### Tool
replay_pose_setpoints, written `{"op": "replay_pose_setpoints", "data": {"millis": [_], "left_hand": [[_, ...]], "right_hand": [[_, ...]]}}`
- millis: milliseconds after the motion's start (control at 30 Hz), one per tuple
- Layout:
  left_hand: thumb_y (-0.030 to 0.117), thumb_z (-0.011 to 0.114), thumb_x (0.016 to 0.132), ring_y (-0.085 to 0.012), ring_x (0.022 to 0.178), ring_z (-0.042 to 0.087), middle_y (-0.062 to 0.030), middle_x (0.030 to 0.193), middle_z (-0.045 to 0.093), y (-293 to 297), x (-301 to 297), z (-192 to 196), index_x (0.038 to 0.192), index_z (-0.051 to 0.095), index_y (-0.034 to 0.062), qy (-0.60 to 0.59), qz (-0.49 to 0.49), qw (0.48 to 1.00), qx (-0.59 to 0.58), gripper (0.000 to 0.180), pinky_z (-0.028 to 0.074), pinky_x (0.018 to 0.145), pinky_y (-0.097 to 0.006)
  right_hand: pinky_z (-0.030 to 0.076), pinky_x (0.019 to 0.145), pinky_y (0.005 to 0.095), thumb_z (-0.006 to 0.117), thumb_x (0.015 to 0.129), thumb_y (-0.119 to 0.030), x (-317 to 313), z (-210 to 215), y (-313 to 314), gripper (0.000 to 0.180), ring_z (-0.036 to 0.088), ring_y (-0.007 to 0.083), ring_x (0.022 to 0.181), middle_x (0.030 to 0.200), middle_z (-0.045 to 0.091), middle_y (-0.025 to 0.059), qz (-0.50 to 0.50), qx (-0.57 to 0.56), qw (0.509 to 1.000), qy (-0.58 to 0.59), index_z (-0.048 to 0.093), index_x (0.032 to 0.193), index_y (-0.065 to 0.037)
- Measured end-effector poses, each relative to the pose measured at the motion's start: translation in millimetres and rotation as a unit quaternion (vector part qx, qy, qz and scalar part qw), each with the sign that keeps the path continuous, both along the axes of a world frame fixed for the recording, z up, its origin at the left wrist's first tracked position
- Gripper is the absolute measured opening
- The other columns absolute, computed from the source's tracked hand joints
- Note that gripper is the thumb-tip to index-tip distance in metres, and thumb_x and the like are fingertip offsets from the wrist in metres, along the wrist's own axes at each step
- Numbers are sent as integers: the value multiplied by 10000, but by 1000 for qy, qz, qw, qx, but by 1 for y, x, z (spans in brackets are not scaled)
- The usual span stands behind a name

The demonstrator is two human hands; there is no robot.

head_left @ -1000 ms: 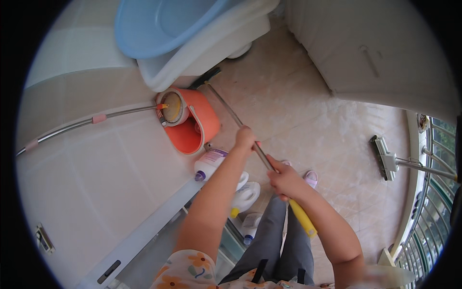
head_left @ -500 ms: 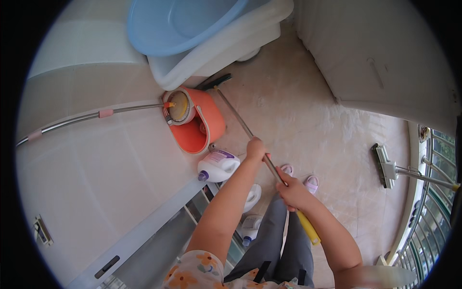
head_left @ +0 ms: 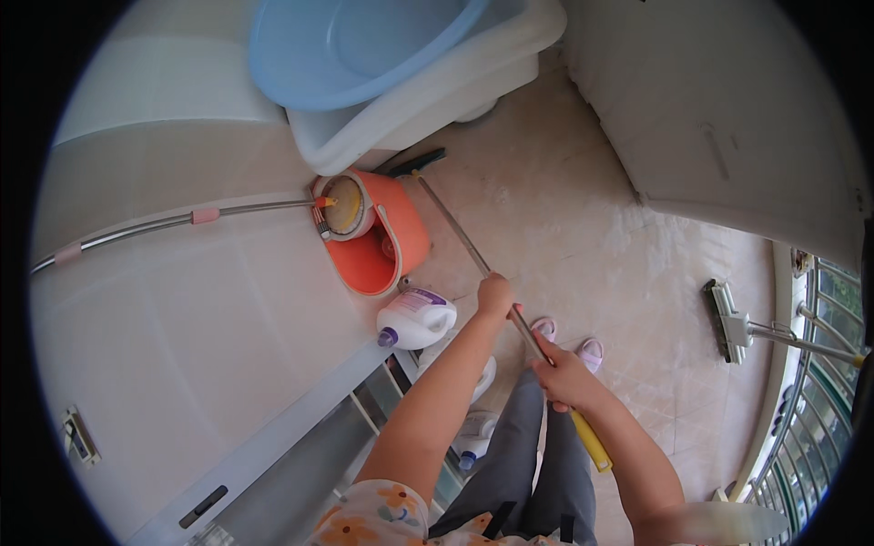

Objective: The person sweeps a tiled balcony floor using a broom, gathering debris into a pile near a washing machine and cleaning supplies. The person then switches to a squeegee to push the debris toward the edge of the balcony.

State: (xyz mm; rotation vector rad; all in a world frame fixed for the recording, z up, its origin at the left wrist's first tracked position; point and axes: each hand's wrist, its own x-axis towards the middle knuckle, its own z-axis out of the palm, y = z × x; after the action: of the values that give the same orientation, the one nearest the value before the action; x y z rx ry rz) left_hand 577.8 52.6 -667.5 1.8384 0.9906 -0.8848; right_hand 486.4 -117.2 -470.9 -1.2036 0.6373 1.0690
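Head view, looking straight down: we're standing on a beige tiled floor (head_left: pixel 583 227), mottled, with a faint grid towards 4 o'clock. Our left hand (head_left: pixel 496 296) is clamped round the metal shaft of the mop handle (head_left: pixel 464 241); our right hand (head_left: pixel 566 378) grips the same handle lower down, just above its yellow grip (head_left: pixel 592 441). Hands are apart, both closed on the pole. The handle runs from 5 o'clock up to 11 o'clock, its far end at the dark mop head (head_left: pixel 414 164) on the floor beside the orange mop bucket (head_left: pixel 382 241), touching or not we can't tell. The bucket sits at 11 o'clock from our hands, against a white tub (head_left: pixel 437 100) holding a blue basin (head_left: pixel 355 45). A white detergent jug (head_left: pixel 414 318) lies just below the bucket. A metal rail (head_left: pixel 164 223) crosses the pale wall panel at 9 o'clock. At 3 o'clock, a second flat mop (head_left: pixel 728 318) near a railing (head_left: pixel 819 364). White cabinet (head_left: pixel 728 118) at 1 o'clock.
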Motion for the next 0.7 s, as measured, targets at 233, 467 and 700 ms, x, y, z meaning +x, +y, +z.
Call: {"op": "replay_pose_setpoints", "data": {"millis": [233, 467, 700], "left_hand": [[235, 379, 970, -296, 487, 602, -160, 738, 562, -10, 75, 23, 922, 510, 17, -5, 100, 995, -25, 259, 479, 380, -388], [312, 343, 975, -252, 603, 534, -106, 805, 521, -14, 25, 21, 977, 468, 59, 43, -3, 999, -16, 283, 498, 478, -392], [358, 345, 994, -275, 636, 588, -116, 797, 522, -2, 66, 24, 982, 475, 63, 57, 69, 996, -11, 323, 515, 477, -376]], "right_hand": [[357, 345, 280, 461, 925, -135, 70, -15, 11, 635, 413, 110, 410, 620, 454, 30, -2, 57, 998, 38, 261, 1523, -213], [396, 377, 283, 464, 914, -150, 14, -26, 2, 629, 469, 115, 441, 686, 526, 51, 17, -3, 1000, -17, 287, 1515, -205], [388, 348, 312, 475, 909, -154, 45, -34, 21, 613, 454, 154, 391, 656, 520, 62, -11, -18, 1000, -18, 315, 1502, -155]]}}
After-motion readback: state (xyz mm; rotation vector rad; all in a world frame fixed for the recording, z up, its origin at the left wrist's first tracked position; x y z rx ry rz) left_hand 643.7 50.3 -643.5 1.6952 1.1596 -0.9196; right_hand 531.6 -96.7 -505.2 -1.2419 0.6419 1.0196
